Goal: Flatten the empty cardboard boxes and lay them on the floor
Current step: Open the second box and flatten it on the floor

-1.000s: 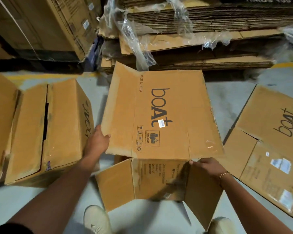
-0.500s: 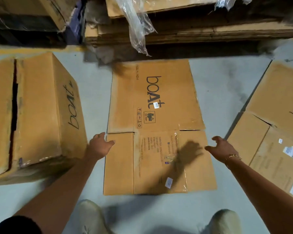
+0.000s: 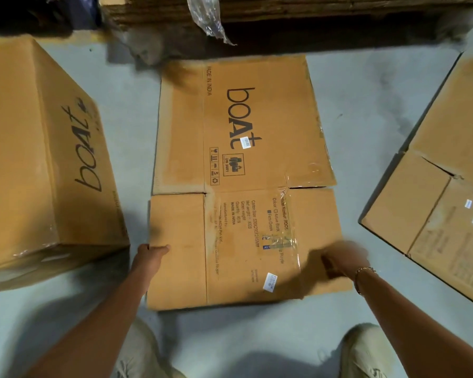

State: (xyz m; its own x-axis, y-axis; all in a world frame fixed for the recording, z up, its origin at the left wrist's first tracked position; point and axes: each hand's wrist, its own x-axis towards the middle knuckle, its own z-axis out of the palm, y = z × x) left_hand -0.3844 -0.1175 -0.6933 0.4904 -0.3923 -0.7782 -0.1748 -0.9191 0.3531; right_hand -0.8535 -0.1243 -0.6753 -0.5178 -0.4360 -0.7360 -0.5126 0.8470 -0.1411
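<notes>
A flattened brown "boAt" cardboard box lies flat on the grey floor straight ahead, its near flaps spread toward me. My left hand grips the left edge of the near flap, thumb on top. My right hand is blurred and sits over the right edge of the same flap; its grip is unclear. An assembled "boAt" box stands on the floor to the left. Another flattened box lies at the right.
A stack of flat cardboard sheets with torn clear plastic wrap runs along the far side. My shoes are at the bottom edge. Bare floor separates the boxes.
The box went from held up and half folded to lying flat on the floor. Both hands had let go and spread apart, then came back onto the near flap's side edges.
</notes>
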